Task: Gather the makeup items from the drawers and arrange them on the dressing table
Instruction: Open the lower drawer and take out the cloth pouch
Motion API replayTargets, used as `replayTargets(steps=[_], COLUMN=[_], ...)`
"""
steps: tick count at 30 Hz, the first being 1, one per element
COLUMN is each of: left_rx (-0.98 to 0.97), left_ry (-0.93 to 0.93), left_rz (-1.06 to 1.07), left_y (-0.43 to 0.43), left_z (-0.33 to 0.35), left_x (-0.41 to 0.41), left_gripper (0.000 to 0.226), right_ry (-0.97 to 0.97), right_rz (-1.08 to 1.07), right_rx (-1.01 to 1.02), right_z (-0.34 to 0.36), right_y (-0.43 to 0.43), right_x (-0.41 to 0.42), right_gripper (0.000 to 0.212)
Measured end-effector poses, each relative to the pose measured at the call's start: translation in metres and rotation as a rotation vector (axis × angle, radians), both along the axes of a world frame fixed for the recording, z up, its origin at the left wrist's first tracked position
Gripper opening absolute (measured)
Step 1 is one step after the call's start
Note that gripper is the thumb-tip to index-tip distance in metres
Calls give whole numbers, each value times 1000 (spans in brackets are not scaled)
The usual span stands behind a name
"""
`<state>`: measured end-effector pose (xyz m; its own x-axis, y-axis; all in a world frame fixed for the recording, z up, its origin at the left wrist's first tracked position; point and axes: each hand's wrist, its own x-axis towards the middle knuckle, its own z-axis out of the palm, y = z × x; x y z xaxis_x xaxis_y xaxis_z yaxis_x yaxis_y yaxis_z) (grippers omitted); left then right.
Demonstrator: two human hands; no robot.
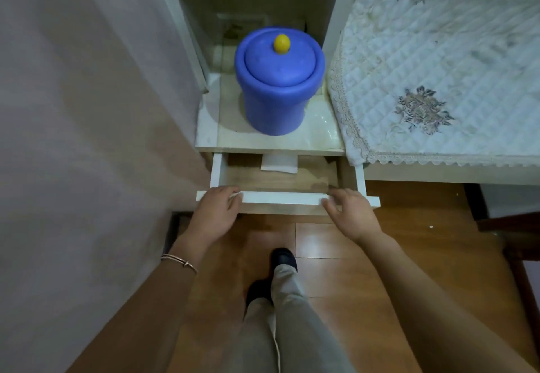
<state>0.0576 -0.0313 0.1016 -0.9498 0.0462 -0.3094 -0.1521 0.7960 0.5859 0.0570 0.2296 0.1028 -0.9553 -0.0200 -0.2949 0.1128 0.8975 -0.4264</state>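
Observation:
A white drawer stands partly pulled out under a small side table top. My left hand grips the left part of the drawer front, fingers curled over its top edge. My right hand holds the right part of the same front, fingers over the edge and thumb on the face. Inside, on the wooden bottom, only a flat white packet shows at the back, half hidden under the table top. No makeup item can be made out.
A blue lidded bin with a yellow knob stands on the side table top. To the right, a quilted lace-edged cloth covers the dressing table. A wall is close on the left. My legs stand on the wooden floor.

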Motion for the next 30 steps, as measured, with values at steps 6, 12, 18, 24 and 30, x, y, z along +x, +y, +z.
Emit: replayTargets(steps=[6, 12, 18, 24, 30], left_rx=[-47, -108, -22, 24, 76], left_ry=[-28, -11, -24, -52, -46], left_rz=[12, 50, 67, 41, 91], left_y=[-4, -1, -5, -12, -11], left_z=[2, -5, -3, 0, -4], left_x=[42, 103, 123, 122, 134], left_gripper=[26, 22, 18, 15, 22], right_ry=[-110, -148, -186, -235, -339], right_rz=[-11, -70, -101, -104, -72], right_rx=[-22, -31, -74, -71, 29], right_z=[7, 7, 9, 11, 8], right_y=[3, 2, -3, -3, -5], right_x=[48, 101, 119, 116, 96], right_gripper=[29, 21, 21, 24, 29])
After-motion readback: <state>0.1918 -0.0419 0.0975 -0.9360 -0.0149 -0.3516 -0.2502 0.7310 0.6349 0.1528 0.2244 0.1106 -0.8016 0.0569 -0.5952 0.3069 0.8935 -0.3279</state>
